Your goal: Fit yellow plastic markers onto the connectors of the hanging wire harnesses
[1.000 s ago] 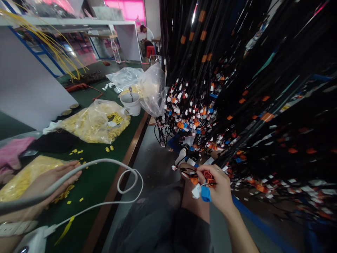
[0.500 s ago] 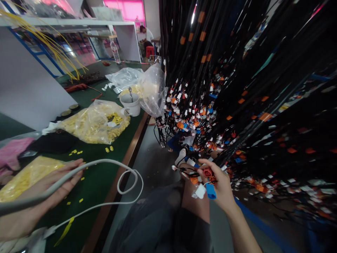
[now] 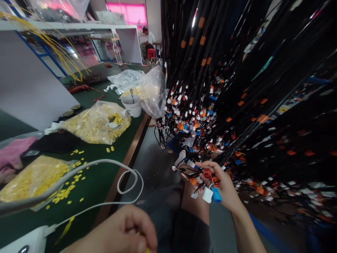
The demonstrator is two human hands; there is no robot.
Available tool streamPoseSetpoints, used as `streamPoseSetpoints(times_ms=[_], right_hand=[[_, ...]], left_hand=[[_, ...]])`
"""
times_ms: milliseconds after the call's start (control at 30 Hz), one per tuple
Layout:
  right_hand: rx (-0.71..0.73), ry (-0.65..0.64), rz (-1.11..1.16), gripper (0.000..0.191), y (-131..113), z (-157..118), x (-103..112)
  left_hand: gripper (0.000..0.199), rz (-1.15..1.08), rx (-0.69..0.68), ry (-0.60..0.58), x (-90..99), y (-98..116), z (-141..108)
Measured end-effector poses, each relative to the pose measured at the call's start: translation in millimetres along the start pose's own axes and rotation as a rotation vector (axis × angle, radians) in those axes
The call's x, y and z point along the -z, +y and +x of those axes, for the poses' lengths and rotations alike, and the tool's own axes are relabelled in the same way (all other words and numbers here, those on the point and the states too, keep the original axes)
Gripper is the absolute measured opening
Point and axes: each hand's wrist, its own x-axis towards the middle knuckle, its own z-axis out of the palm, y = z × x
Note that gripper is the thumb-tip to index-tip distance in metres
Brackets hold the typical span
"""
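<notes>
Boxy multicoloured plastic connectors | likely light, stiff; pinch sides | right hand grips them; left hand encloses yellow piece, shape hidden

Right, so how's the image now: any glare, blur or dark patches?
Head view: pink glare at the far window; head view: hanging black cables partly lost in shadow, smearing toward the right edge; head view: left hand slightly soft, cut off at the bottom; head view: blue connector at the right hand fairly distinct.
</notes>
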Motion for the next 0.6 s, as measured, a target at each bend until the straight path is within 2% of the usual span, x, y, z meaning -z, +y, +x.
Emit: streamPoseSetpoints(times_ms=[33, 100, 200, 467, 600], right_hand=[[-0.002, 0.008, -0.003, 0.022, 1, 0, 0], [0.0, 0.032, -0.018, 0.015, 2, -1, 1], [0.04, 0.089, -0.055, 0.015, 3, -3, 2], [0.198, 0.2, -0.22, 0.027, 5, -7, 0], [0.184, 0.264, -0.286, 0.03, 8, -9, -1]], left_hand=[[0.019, -0.004, 0.03, -0.057, -10.1, -1, 10], [0.023, -0.045, -0.015, -0.118, -26.0, 0, 31], [0.022, -0.072, -0.104, -0.122, -40.8, 4, 62], [0.02, -0.136, -0.225, -0.205, -62.8, 15, 119], [0.014, -0.182, -0.28, -0.284, -66.1, 23, 140]])
